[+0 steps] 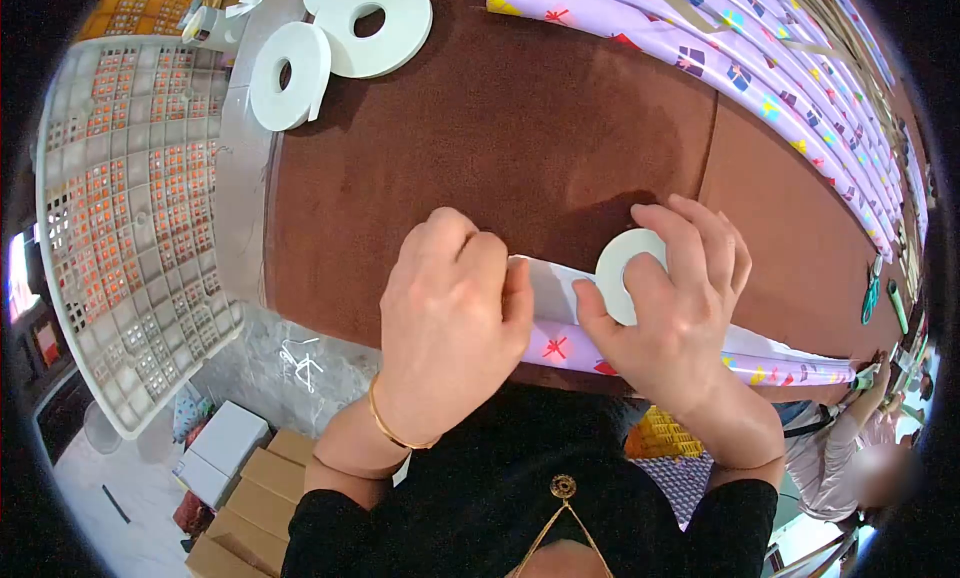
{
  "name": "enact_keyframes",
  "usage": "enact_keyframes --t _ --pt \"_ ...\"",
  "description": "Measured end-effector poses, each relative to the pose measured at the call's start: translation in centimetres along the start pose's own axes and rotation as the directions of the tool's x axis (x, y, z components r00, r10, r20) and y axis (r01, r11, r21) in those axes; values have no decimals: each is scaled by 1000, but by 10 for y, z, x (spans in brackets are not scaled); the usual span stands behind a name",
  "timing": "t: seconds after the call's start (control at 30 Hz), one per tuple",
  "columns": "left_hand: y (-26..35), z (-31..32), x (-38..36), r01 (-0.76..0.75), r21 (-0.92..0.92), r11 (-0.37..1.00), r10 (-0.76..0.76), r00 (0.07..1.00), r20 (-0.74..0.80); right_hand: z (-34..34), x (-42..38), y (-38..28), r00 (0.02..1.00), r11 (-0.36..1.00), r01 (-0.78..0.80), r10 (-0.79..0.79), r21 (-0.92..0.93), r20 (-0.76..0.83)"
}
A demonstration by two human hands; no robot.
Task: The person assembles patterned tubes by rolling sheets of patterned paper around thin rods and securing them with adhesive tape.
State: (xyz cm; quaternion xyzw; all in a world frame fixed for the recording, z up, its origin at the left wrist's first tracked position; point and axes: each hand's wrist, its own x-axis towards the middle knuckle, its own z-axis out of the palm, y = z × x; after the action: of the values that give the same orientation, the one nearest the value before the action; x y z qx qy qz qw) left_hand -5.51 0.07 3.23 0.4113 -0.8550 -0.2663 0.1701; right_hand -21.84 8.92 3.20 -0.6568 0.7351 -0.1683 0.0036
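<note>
My left hand (450, 308) has its fingers curled together over the left end of a purple patterned sheet; what its fingertips pinch is hidden. My right hand (675, 303) is wrapped round a white tape roll (612, 268), thumb on its near side and fingers over its far side. Between my hands a pale strip (560, 293) runs along the edge of the purple patterned sheet (560, 346), which lies at the near edge of the brown table (480, 158) and stretches to the right.
White tape rolls (287, 76) lie at the table's far left. Rolled purple patterned sheets (760, 78) fill the far right. Teal scissors (871, 296) rest at the right edge. A white plastic crate (130, 218) stands left, above cardboard boxes (260, 498). A co-worker (840, 458) is at the lower right.
</note>
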Motion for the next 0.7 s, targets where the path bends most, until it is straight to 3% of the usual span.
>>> enact_keyframes --t 0.1,0.17,0.2,0.27,0.3,0.43,0.7 --pt "-2 -2 -7 58 51 997 -58 998 6 -2 1 -1 1000 1000 -10 10 -4 2" --pt "-5 3 -14 -32 109 993 54 978 -200 -1 1 -2 1000 1000 -9 9 -6 4" --pt "-4 4 -18 -31 111 993 54 978 -202 0 0 -1 1000 1000 -1 1 -5 -11" --pt "5 5 -35 -292 47 955 295 939 -177 1 0 -1 1000 1000 7 -7 -6 -24" --pt "6 12 -44 -318 57 946 323 938 -130 1 0 -1 1000 1000 1 -1 -6 -26" --pt "1 25 -47 -353 123 927 359 933 -27 1 0 -1 1000 1000 -1 1 -2 -24" --pt "-1 29 -49 -357 168 919 363 932 -7 -33 -3 15 994 1000 8 -6 -19 106"
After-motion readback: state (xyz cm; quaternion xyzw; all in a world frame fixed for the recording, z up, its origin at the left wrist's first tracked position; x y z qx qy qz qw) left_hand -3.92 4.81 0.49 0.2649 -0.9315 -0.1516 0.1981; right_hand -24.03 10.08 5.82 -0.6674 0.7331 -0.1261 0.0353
